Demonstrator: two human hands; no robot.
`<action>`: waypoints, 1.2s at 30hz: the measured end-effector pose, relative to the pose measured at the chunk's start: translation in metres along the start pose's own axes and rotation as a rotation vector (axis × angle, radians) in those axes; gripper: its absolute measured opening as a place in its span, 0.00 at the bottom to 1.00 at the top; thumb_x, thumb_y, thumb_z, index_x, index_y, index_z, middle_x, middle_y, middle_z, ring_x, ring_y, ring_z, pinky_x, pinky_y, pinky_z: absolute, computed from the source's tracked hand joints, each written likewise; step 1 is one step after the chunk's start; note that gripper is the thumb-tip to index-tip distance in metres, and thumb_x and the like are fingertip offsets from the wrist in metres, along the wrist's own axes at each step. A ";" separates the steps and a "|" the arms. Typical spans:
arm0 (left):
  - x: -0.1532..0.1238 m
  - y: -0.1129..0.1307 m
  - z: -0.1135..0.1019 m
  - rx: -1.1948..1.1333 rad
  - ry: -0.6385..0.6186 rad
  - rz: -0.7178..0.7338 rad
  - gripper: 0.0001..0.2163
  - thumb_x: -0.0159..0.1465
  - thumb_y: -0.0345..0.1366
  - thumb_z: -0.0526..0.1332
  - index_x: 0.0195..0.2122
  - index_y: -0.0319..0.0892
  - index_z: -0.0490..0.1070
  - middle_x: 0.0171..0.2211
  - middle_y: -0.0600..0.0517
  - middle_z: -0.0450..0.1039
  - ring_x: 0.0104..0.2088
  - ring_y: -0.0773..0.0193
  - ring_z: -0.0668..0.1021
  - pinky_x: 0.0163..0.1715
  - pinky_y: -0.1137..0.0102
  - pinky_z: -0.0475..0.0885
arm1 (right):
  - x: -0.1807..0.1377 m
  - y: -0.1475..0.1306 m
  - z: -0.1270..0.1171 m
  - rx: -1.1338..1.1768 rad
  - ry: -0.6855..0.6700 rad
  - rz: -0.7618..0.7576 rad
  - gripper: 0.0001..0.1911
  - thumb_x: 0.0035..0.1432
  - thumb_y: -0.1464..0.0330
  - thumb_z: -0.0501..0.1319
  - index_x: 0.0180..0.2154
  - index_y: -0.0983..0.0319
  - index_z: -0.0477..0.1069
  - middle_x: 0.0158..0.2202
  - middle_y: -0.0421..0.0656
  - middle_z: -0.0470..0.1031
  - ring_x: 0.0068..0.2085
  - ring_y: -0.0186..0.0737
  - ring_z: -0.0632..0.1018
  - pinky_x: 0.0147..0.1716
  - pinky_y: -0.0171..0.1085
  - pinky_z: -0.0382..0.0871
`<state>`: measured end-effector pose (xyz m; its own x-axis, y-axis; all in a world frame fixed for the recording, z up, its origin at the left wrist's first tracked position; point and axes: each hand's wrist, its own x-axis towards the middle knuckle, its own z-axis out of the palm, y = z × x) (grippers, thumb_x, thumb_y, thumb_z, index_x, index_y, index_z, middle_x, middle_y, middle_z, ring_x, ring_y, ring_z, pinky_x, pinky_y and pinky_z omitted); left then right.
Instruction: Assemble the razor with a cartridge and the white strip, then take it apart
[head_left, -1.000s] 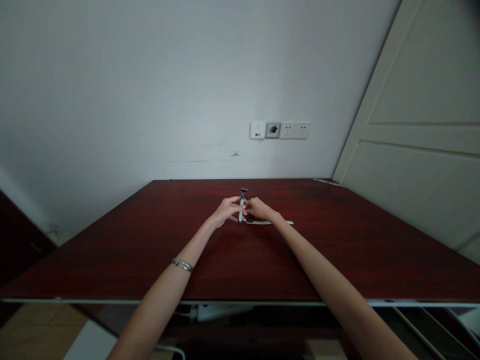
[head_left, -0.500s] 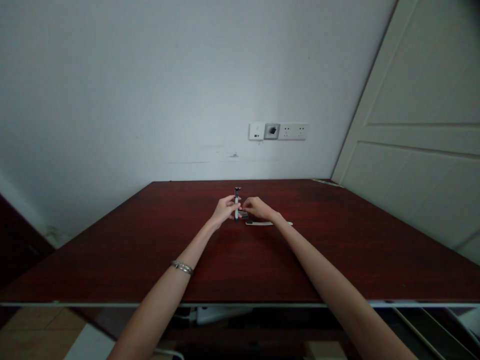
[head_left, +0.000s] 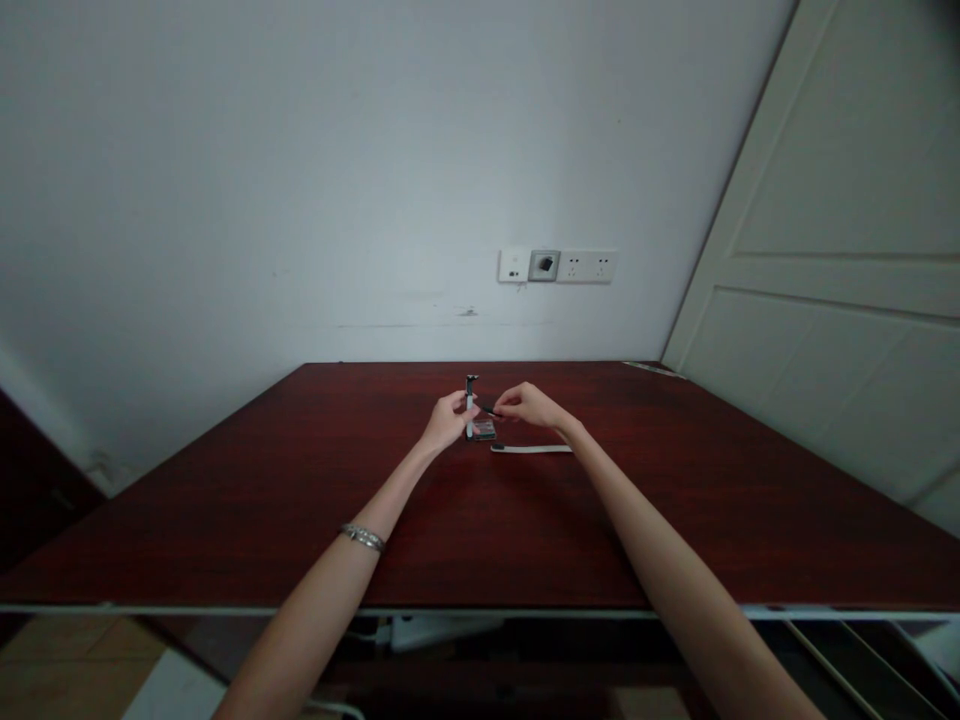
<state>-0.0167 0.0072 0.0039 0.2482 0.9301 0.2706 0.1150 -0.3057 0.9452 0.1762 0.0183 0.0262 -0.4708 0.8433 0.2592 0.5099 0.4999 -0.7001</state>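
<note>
My left hand (head_left: 446, 421) is closed around a slim white-and-black stick (head_left: 470, 403) that stands upright with a small crosswise piece at its top; its exact kind is too small to tell. Between the fingertips of my right hand (head_left: 529, 405) is a small dark thin piece (head_left: 489, 411), its far end pointing toward the stick. Just below the hands lies a small flat grey piece (head_left: 484, 430), close to the stick's foot. A long white strip with a dark end (head_left: 531, 449) rests on the table, partly covered by my right wrist.
The dark red wooden table (head_left: 480, 530) stretches to the white wall (head_left: 225, 200). Sockets and switches (head_left: 558, 265) are set in the wall. A pale panelled door (head_left: 840, 260) leans into view at right. Under the table's front edge, a white object (head_left: 442, 630) shows.
My right hand has drawn back slightly to the right and up from the stick, bringing the dark thin piece into view. The stick has shifted very slightly left in my left hand.
</note>
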 end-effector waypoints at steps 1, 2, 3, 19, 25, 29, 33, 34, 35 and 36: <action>0.000 0.000 0.000 -0.004 -0.005 -0.002 0.13 0.56 0.31 0.61 0.42 0.36 0.66 0.31 0.50 0.73 0.19 0.69 0.75 0.17 0.76 0.68 | 0.000 0.000 0.000 0.005 -0.006 0.002 0.12 0.50 0.66 0.57 0.30 0.68 0.75 0.27 0.45 0.76 0.24 0.32 0.72 0.22 0.30 0.64; 0.000 0.001 0.000 -0.009 -0.011 -0.004 0.13 0.55 0.31 0.61 0.42 0.36 0.66 0.32 0.50 0.73 0.19 0.69 0.75 0.17 0.77 0.68 | 0.000 -0.001 0.001 0.004 -0.009 0.002 0.12 0.50 0.66 0.57 0.30 0.67 0.75 0.27 0.45 0.76 0.24 0.32 0.72 0.22 0.29 0.64; -0.001 0.001 0.000 -0.016 -0.018 -0.006 0.13 0.55 0.31 0.61 0.42 0.37 0.66 0.32 0.50 0.73 0.19 0.69 0.75 0.16 0.77 0.67 | -0.001 -0.002 0.001 0.001 -0.010 0.003 0.12 0.50 0.66 0.57 0.30 0.67 0.75 0.27 0.44 0.76 0.24 0.31 0.72 0.22 0.29 0.64; 0.000 -0.001 -0.002 -0.002 -0.017 -0.014 0.13 0.55 0.29 0.60 0.42 0.36 0.65 0.34 0.47 0.73 0.20 0.67 0.76 0.13 0.78 0.67 | -0.002 -0.009 0.006 0.023 -0.016 -0.019 0.11 0.50 0.67 0.57 0.30 0.68 0.75 0.26 0.44 0.76 0.23 0.31 0.72 0.23 0.30 0.66; 0.002 -0.001 -0.004 -0.017 0.055 0.004 0.12 0.55 0.31 0.60 0.41 0.37 0.65 0.34 0.48 0.74 0.19 0.68 0.76 0.14 0.78 0.67 | -0.002 -0.015 0.005 0.138 0.040 0.009 0.11 0.48 0.68 0.60 0.34 0.67 0.75 0.28 0.44 0.77 0.26 0.34 0.75 0.23 0.30 0.67; 0.000 0.004 -0.005 -0.027 0.113 -0.005 0.12 0.56 0.32 0.60 0.41 0.37 0.65 0.35 0.48 0.74 0.20 0.68 0.77 0.14 0.78 0.68 | -0.004 -0.019 0.005 0.169 0.074 0.008 0.10 0.45 0.70 0.61 0.33 0.67 0.75 0.26 0.44 0.77 0.26 0.34 0.75 0.24 0.31 0.68; -0.002 0.008 -0.004 -0.059 0.136 -0.016 0.12 0.56 0.32 0.60 0.41 0.37 0.64 0.38 0.46 0.73 0.21 0.68 0.77 0.14 0.78 0.69 | -0.004 -0.020 0.004 0.143 0.134 -0.021 0.10 0.46 0.70 0.61 0.32 0.66 0.76 0.26 0.43 0.77 0.26 0.35 0.75 0.26 0.32 0.68; -0.002 0.008 -0.004 -0.069 0.140 -0.017 0.12 0.56 0.33 0.60 0.41 0.37 0.64 0.38 0.46 0.73 0.21 0.68 0.77 0.14 0.78 0.69 | -0.004 -0.021 0.004 0.139 0.146 -0.028 0.10 0.46 0.70 0.61 0.32 0.66 0.76 0.26 0.44 0.77 0.26 0.35 0.75 0.26 0.33 0.68; -0.002 0.008 -0.004 -0.076 0.143 -0.015 0.12 0.56 0.33 0.60 0.41 0.37 0.64 0.38 0.46 0.73 0.21 0.68 0.77 0.14 0.78 0.69 | -0.004 -0.021 0.004 0.133 0.155 -0.034 0.10 0.47 0.70 0.61 0.33 0.66 0.76 0.27 0.44 0.78 0.26 0.35 0.75 0.27 0.33 0.68; -0.002 0.008 -0.004 -0.082 0.146 -0.011 0.12 0.56 0.33 0.60 0.41 0.37 0.64 0.38 0.46 0.73 0.21 0.67 0.77 0.14 0.78 0.69 | -0.004 -0.021 0.004 0.124 0.162 -0.038 0.10 0.47 0.69 0.61 0.33 0.66 0.76 0.27 0.44 0.78 0.26 0.36 0.75 0.27 0.33 0.68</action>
<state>-0.0201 0.0035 0.0117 0.1039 0.9548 0.2785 0.0362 -0.2835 0.9583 0.1639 0.0034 0.0373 -0.3609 0.8499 0.3840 0.3963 0.5125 -0.7618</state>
